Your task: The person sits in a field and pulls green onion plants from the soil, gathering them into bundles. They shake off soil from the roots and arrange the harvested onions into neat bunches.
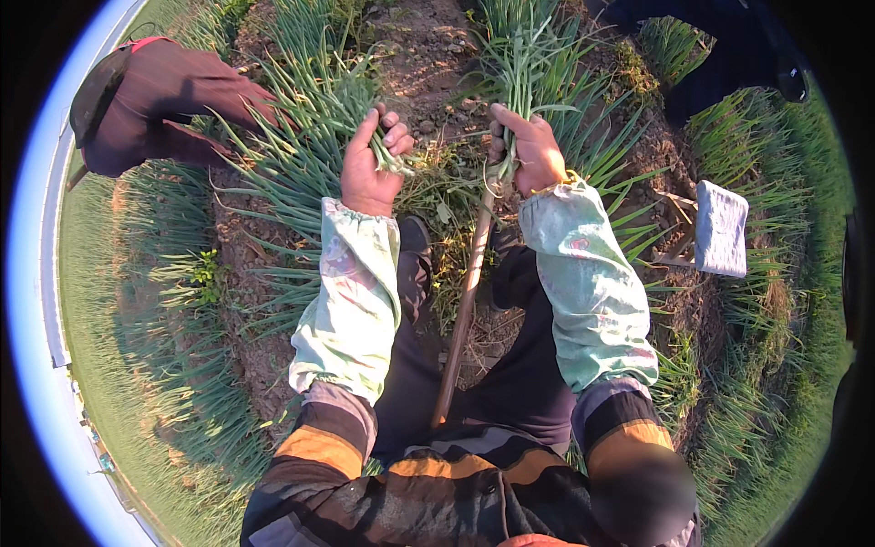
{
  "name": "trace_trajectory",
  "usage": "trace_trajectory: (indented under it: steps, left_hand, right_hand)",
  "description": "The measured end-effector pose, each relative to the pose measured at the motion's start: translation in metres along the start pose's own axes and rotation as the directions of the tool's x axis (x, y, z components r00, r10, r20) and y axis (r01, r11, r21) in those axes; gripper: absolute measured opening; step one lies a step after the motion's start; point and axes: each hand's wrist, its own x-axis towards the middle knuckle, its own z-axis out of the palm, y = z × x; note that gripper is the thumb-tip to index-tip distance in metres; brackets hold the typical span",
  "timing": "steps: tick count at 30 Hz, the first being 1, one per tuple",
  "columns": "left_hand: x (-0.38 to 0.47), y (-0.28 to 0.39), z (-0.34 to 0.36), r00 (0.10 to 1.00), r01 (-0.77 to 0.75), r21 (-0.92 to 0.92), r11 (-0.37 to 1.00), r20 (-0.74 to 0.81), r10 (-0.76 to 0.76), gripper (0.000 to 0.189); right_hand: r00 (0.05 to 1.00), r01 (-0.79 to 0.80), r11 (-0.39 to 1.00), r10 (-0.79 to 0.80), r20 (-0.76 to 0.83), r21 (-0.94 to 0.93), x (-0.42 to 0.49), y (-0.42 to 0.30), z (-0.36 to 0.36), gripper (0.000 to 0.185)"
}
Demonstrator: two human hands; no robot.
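My left hand [366,174] grips a small bunch of green weeds [393,163], its pale root ends poking out toward the middle. Opposite it, my right hand [539,154] is closed around a longer leafy bunch of weeds [523,78] that points away from me, thin roots hanging below the fist. A gap separates the hands. Beneath the right fist a wooden tool handle [468,290] runs back between my legs; its far end is hidden. Uprooted weeds [444,188] lie on the soil around my shoes.
Rows of green onions [273,150] flank me on both sides. A low wooden stool with a pale padded seat [721,229] stands at the right. A person in dark red trousers [178,96] bends at the left; another person's dark clothing [731,48] shows upper right.
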Motion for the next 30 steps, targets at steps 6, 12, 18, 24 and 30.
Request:
trace_trajectory:
  steps: [6,12,18,24,30]
  left_hand:
    - [0.003,-0.003,0.013,0.990,-0.015,0.309,0.951,-0.129,0.058,0.028]
    - [0.000,-0.034,0.008,0.930,-0.017,0.844,0.536,-0.183,0.318,0.035]
    - [-0.009,-0.038,0.022,0.939,0.063,0.821,0.567,-0.242,0.246,0.029]
    - [-0.011,-0.034,0.020,0.946,0.117,0.770,0.628,-0.280,0.167,0.022]
    - [-0.010,-0.031,0.005,0.898,0.198,0.686,0.700,-0.414,0.151,0.027]
  right_hand:
    - [0.990,0.127,0.990,-0.131,-0.047,-0.066,0.004,0.000,-0.006,0.014]
    - [0.982,-0.049,0.991,0.070,0.176,-0.123,-0.028,0.036,0.031,0.009]
    - [0.945,-0.046,0.978,0.108,0.309,-0.203,-0.034,0.050,0.038,0.013]
    - [0.964,-0.144,0.985,0.161,0.211,-0.094,-0.026,0.044,0.034,0.009]
    - [0.939,-0.155,0.972,0.201,0.278,-0.179,-0.025,0.044,0.026,0.009]
